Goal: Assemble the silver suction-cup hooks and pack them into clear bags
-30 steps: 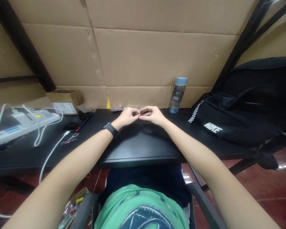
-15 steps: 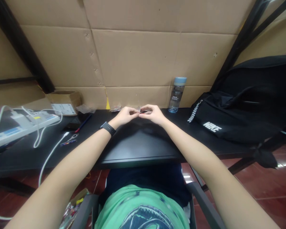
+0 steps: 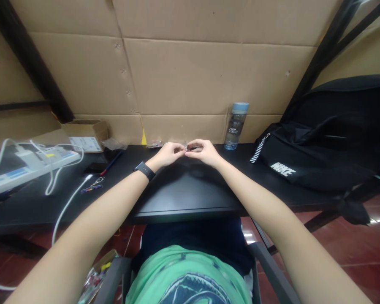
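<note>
Small object (image 3: 187, 149), too tiny for me to identify, sits pinched between the fingertips of my left hand (image 3: 169, 154) and right hand (image 3: 204, 153), by the tabletop's (image 3: 190, 190) far side. Each hand is nearly closed, fingers curled. Rightward, a bottle (image 3: 235, 128) stands near a black bag (image 3: 332, 139).

Slight shifts in the hands and the view.
Since the earliest picture, the watch (image 3: 145, 170) above the left hand (image 3: 168, 154) has edged left, left of centre, and the right hand (image 3: 205, 153), near centre, sits slightly higher. Since the latest earlier picture, the view has slid, putting the bottle (image 3: 235, 128) and backpack (image 3: 332, 139) slightly farther right.
</note>
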`<move>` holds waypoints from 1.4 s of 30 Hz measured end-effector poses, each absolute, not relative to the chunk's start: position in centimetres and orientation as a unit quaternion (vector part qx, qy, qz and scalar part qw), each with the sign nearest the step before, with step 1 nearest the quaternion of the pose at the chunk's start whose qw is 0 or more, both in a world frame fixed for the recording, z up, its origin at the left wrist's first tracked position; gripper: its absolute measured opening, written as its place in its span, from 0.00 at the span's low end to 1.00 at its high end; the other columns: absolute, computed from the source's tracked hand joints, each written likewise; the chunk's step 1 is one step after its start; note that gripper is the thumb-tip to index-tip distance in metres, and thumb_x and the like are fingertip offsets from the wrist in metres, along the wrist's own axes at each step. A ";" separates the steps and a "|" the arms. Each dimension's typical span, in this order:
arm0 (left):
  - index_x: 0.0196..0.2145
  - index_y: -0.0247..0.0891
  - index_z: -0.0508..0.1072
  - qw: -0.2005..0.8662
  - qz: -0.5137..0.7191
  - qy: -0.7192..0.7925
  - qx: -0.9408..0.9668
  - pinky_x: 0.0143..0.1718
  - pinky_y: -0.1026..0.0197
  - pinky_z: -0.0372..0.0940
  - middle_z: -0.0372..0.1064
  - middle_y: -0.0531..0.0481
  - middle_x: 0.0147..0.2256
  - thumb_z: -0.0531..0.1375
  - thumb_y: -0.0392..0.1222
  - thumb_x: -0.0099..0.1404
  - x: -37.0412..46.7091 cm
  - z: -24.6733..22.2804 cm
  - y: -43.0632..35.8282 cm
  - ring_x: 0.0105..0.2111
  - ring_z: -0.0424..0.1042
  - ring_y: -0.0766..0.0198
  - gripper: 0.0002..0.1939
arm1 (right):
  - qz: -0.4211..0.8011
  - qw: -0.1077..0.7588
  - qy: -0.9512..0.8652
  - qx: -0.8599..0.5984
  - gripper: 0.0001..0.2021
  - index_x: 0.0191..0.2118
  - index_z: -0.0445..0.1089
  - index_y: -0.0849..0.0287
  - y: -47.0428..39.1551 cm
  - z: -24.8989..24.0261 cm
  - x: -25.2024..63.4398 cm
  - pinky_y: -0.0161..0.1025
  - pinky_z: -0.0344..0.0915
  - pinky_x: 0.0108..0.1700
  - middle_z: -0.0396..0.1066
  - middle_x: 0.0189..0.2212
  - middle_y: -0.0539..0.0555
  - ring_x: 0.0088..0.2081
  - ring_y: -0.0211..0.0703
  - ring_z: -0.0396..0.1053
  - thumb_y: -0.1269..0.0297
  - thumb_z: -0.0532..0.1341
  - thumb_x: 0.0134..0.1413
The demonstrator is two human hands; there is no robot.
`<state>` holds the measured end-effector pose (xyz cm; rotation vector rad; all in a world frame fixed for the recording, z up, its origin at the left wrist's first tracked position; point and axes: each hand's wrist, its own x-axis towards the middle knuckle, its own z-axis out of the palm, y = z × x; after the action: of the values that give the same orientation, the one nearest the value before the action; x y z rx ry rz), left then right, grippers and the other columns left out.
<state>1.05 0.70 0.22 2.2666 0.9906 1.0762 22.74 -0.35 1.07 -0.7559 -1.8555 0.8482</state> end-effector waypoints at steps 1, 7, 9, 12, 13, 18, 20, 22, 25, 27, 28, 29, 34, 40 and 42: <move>0.34 0.35 0.81 0.227 0.389 0.357 0.819 0.37 0.60 0.64 0.79 0.48 0.32 0.63 0.48 0.65 1.0 0.2 0.7 0.32 0.73 0.60 0.14 | 0.343 0.463 -0.757 -0.309 0.21 0.43 0.78 0.61 -0.3 1.0 22.8 0.44 0.78 0.44 0.81 0.41 0.59 0.39 0.48 0.81 0.59 0.77 0.43; 0.34 0.36 0.80 0.298 0.396 0.364 0.789 0.41 0.59 0.66 0.79 0.48 0.35 0.68 0.51 0.61 1.3 -0.3 1.3 0.36 0.74 0.58 0.14 | 0.319 0.454 -0.768 -0.320 0.20 0.44 0.78 0.62 0.4 0.4 22.9 0.42 0.79 0.42 0.81 0.41 0.59 0.37 0.48 0.82 0.60 0.76 0.44; 0.38 0.36 0.79 0.342 0.402 0.373 0.763 0.42 0.59 0.67 0.79 0.45 0.38 0.67 0.56 0.63 1.5 -0.5 1.3 0.38 0.76 0.57 0.19 | 0.309 0.451 -0.776 -0.314 0.20 0.44 0.78 0.62 0.6 0.2 22.8 0.42 0.79 0.43 0.81 0.42 0.59 0.39 0.49 0.82 0.61 0.75 0.44; 0.49 0.36 0.76 0.422 0.400 0.384 0.717 0.40 0.58 0.69 0.79 0.40 0.43 0.59 0.64 0.69 1.6 -0.6 0.9 0.38 0.80 0.56 0.28 | 0.288 0.455 -0.786 -0.302 0.20 0.46 0.77 0.60 0.5 0.0 22.5 0.43 0.78 0.47 0.81 0.43 0.57 0.42 0.49 0.82 0.63 0.74 0.45; 0.50 0.36 0.75 0.447 0.398 0.386 0.702 0.39 0.58 0.70 0.79 0.39 0.43 0.58 0.66 0.69 1.6 -0.5 0.7 0.38 0.81 0.56 0.29 | 0.279 0.458 -0.790 -0.299 0.20 0.46 0.77 0.60 0.4 0.0 22.5 0.43 0.78 0.48 0.81 0.43 0.56 0.43 0.49 0.82 0.64 0.74 0.45; 0.51 0.36 0.74 0.528 0.402 0.372 0.649 0.40 0.59 0.72 0.80 0.39 0.42 0.70 0.60 0.61 1.7 -0.4 0.1 0.38 0.82 0.57 0.29 | 0.220 0.455 -0.809 -0.301 0.18 0.44 0.78 0.58 -0.1 0.3 22.3 0.44 0.76 0.49 0.81 0.40 0.54 0.43 0.49 0.80 0.65 0.74 0.44; 0.50 0.36 0.74 0.547 0.412 0.364 0.632 0.41 0.58 0.72 0.80 0.40 0.41 0.72 0.58 0.60 1.6 -0.5 0.2 0.37 0.82 0.57 0.28 | 0.201 0.453 -0.813 -0.306 0.17 0.44 0.77 0.57 -0.1 0.4 22.3 0.43 0.75 0.47 0.81 0.40 0.54 0.43 0.49 0.80 0.64 0.74 0.45; 0.50 0.37 0.74 0.558 0.427 0.356 0.615 0.41 0.57 0.73 0.79 0.40 0.42 0.72 0.57 0.61 1.6 -0.7 0.4 0.36 0.82 0.58 0.27 | 0.183 0.455 -0.813 -0.313 0.17 0.44 0.77 0.56 0.0 0.5 22.4 0.42 0.74 0.45 0.81 0.40 0.53 0.43 0.48 0.80 0.63 0.74 0.46; 0.50 0.39 0.74 0.567 0.448 0.344 0.599 0.44 0.56 0.73 0.79 0.40 0.44 0.72 0.53 0.61 1.6 -0.7 0.6 0.38 0.82 0.58 0.25 | 0.151 0.460 -0.812 -0.327 0.14 0.42 0.77 0.57 0.4 0.4 22.7 0.42 0.72 0.46 0.81 0.39 0.53 0.42 0.48 0.79 0.62 0.73 0.47; 0.52 0.40 0.74 0.571 0.453 0.336 0.597 0.45 0.56 0.73 0.79 0.40 0.45 0.73 0.51 0.61 1.7 -0.6 0.4 0.40 0.82 0.57 0.26 | 0.130 0.460 -0.812 -0.334 0.11 0.40 0.77 0.57 0.7 0.3 22.8 0.42 0.71 0.46 0.81 0.38 0.53 0.41 0.47 0.78 0.64 0.71 0.49; 0.53 0.40 0.74 0.571 0.453 0.332 0.598 0.45 0.56 0.73 0.79 0.41 0.45 0.73 0.50 0.60 1.7 -0.5 0.3 0.41 0.82 0.57 0.26 | 0.121 0.458 -0.814 -0.335 0.09 0.40 0.78 0.57 0.8 0.2 22.9 0.42 0.71 0.46 0.81 0.37 0.53 0.40 0.47 0.77 0.65 0.71 0.50; 0.53 0.41 0.74 0.572 0.453 0.328 0.601 0.45 0.57 0.72 0.78 0.41 0.46 0.74 0.50 0.60 1.8 -0.4 0.1 0.42 0.82 0.57 0.26 | 0.114 0.456 -0.817 -0.335 0.07 0.39 0.79 0.57 0.8 0.2 22.9 0.42 0.70 0.46 0.81 0.37 0.54 0.39 0.46 0.77 0.66 0.70 0.52; 0.52 0.41 0.76 0.562 0.449 0.321 0.616 0.47 0.59 0.71 0.77 0.41 0.48 0.74 0.50 0.60 2.0 -0.3 -0.3 0.44 0.80 0.60 0.25 | 0.091 0.441 -0.831 -0.327 0.04 0.35 0.81 0.57 0.9 0.1 22.9 0.40 0.69 0.45 0.82 0.35 0.54 0.36 0.45 0.76 0.68 0.67 0.55; 0.50 0.39 0.76 0.527 0.452 0.320 0.645 0.45 0.59 0.70 0.77 0.42 0.46 0.74 0.49 0.59 2.0 -0.4 0.0 0.42 0.79 0.61 0.24 | 0.082 0.439 -0.833 -0.326 0.03 0.35 0.82 0.56 0.9 0.3 23.0 0.41 0.70 0.45 0.82 0.36 0.54 0.38 0.46 0.77 0.67 0.68 0.55; 0.50 0.40 0.76 0.508 0.459 0.313 0.658 0.44 0.60 0.70 0.75 0.44 0.46 0.74 0.48 0.58 2.0 -0.3 0.0 0.42 0.78 0.62 0.24 | 0.082 0.446 -0.831 -0.323 0.03 0.34 0.82 0.56 0.9 0.7 23.2 0.41 0.70 0.45 0.81 0.38 0.55 0.40 0.47 0.77 0.68 0.68 0.55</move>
<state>2.04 0.02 -0.32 1.5849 0.7551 1.1057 23.18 0.93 0.68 -0.7996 -2.0570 0.2021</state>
